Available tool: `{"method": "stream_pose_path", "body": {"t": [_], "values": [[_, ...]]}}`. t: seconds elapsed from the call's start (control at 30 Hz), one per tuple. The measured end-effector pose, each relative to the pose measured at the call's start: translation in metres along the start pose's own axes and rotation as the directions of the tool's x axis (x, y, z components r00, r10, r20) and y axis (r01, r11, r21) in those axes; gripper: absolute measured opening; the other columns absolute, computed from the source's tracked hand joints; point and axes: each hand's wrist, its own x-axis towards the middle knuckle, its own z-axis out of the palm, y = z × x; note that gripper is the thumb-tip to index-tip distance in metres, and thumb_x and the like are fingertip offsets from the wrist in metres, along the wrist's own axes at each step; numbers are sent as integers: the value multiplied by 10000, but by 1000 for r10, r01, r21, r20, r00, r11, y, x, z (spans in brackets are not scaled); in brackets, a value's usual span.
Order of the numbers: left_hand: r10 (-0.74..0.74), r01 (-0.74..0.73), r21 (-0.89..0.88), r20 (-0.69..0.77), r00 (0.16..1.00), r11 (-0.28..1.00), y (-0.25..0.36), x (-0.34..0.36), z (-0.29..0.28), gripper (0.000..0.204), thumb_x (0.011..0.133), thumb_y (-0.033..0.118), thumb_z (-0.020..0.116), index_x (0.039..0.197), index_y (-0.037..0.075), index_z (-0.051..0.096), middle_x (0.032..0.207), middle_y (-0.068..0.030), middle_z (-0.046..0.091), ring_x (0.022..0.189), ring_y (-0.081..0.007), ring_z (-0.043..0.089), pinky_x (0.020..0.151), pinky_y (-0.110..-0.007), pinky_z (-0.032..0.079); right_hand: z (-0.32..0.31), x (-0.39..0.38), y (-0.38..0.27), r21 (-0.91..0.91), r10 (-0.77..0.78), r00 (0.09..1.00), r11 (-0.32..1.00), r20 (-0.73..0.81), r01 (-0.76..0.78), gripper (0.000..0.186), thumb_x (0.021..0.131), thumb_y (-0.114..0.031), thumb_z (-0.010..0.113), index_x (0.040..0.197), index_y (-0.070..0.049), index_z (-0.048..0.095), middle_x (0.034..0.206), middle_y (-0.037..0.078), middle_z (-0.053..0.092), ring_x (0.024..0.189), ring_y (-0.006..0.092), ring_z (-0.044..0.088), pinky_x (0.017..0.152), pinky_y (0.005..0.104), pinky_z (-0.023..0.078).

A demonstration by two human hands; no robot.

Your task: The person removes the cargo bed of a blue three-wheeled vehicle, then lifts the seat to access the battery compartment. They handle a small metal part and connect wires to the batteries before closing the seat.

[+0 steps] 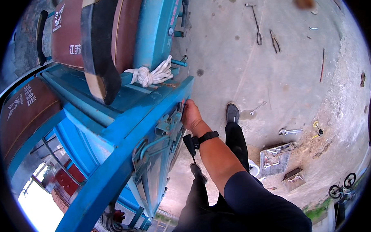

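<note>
"At the blue frame (114, 162), first entry?"

"Blue frame, one: metal, corner-jointed, running diagonally through the left half of the view. Latch fittings (164, 127) on its outer face: bracket and bent rods."

"Hands?"

"Right hand (191, 115), one, at the frame's outer edge beside the fittings. Fingers bent inward, fingertips hidden; whether they pinch or merely press, cannot tell. Left hand: not clearly seen. Dim reddish shape (118, 215) just right of the frame's lower end may be it; state, cannot tell."

"Step in hand?"

"By judgement, handling or steadying the frame at its latch side. Next move seems to call for firm purchase on that edge, fingers clear of the rods."

"Further out?"

"White rope (150, 76), knotted, above the frame's upper end. Brown padded panel (68, 34), to the frame's upper left. On the ground, right of the frame and apart from it: small wrench (258, 107), larger wrench (292, 131), pliers (274, 41), all loose; grey tray (273, 171), one, with tools."
</note>
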Motion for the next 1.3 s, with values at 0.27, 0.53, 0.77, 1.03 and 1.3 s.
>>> {"method": "stream_pose_path", "body": {"t": [0.27, 0.53, 0.77, 1.03, 1.3], "values": [[-156, 157, -68, 13, 988, 985, -8, 21, -18, 443, 830, 479, 718, 1128, 153, 683, 1037, -138, 721, 856, -354, 671, 758, -535, 535, 14, 4, -7, -124, 79, 997, 989, -18, -81, 604, 958, -536, 502, 1307, -44, 546, 1225, 135, 636, 1108, 285, 600, 974, 467, 486], [-221, 220, -48, -24, 975, 974, -7, 23, -18, 356, 799, 475, 766, 1021, 197, 745, 1023, -152, 733, 881, -402, 669, 768, -581, 540, 4, 4, -7, -168, 115, 993, 979, -15, -116, 543, 958, -478, 544, 1266, -32, 571, 1198, 143, 650, 1025, 275, 638, 937, 432, 517], [-296, 291, -84, -60, 953, 953, -14, 46, -34, 395, 810, 546, 736, 989, 195, 757, 961, -141, 743, 842, -395, 661, 707, -576, 522, 28, 1, -26, -193, 198, 975, 965, 101, -176, 436, 945, -424, 568, 1176, -58, 619, 1121, 106, 676, 988, 237, 638, 848, 406, 525], [-241, 239, -74, -20, 970, 968, -13, 29, -43, 433, 816, 576, 718, 1003, 187, 752, 937, -135, 744, 840, -380, 671, 686, -570, 526, 48, -24, -36, -245, 215, 977, 947, 8, -207, 499, 980, -460, 484, 1242, -48, 587, 1174, 110, 653, 1046, 248, 615, 922, 421, 503], [-81, 83, -43, 42, 996, 996, -23, 22, -33, 450, 828, 601, 691, 1023, 197, 727, 956, -114, 739, 795, -357, 659, 619, -531, 514, 21, -31, -15, -190, 72, 994, 978, -83, -87, 479, 1025, -408, 370, 1289, -40, 526, 1173, 100, 633, 1072, 241, 593, 996, 398, 454]]}}
